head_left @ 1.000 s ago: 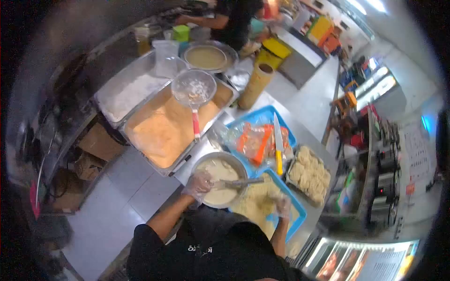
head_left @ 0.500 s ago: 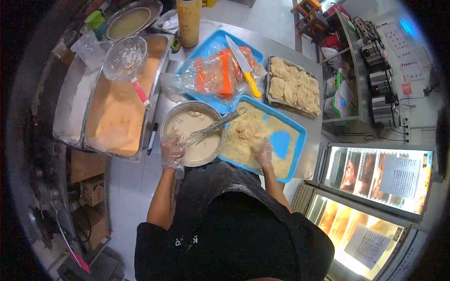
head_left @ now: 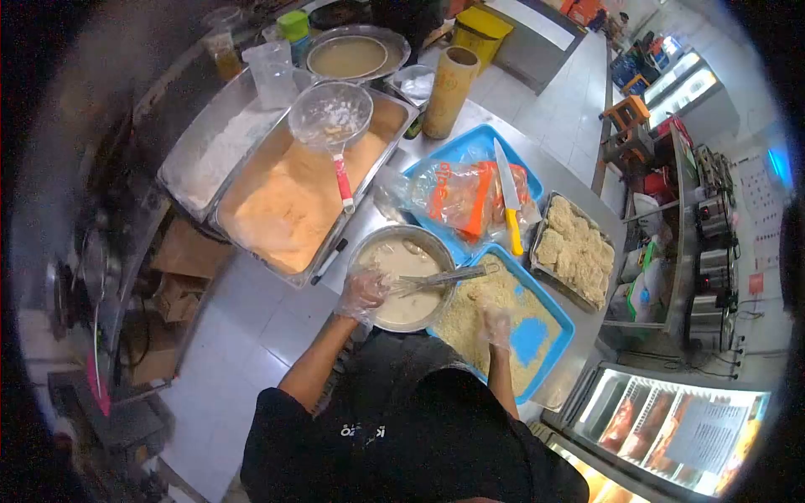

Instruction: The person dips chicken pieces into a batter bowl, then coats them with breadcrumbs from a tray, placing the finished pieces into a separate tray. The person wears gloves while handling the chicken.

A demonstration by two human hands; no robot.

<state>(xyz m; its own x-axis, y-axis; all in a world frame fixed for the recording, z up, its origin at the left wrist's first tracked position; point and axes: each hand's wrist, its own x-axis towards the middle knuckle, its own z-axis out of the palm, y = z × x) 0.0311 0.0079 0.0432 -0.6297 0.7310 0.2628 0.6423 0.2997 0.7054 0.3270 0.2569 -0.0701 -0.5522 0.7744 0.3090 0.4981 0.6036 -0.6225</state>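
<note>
Pale batter (head_left: 418,305) in metal bowl (head_left: 437,242), whisk (head_left: 461,275) across rim — blue crumb-strewn tray (head_left: 528,338) beside

Shows a wider bare patch among the pale-yellow crumbs (head_left: 459,330) in the rectangular blue plastic tray (head_left: 530,337) than a second ago. Has the right hand (head_left: 496,327), gloved in clear plastic, left of that patch instead of right. Shows less of the dark-clothed co-worker (head_left: 408,18).

Gloved left hand (head_left: 366,291) and gloved right hand (head_left: 496,326) are apart; left forearm (head_left: 320,358) angles inward, right forearm (head_left: 501,377) points ahead; grip unclear.
</note>
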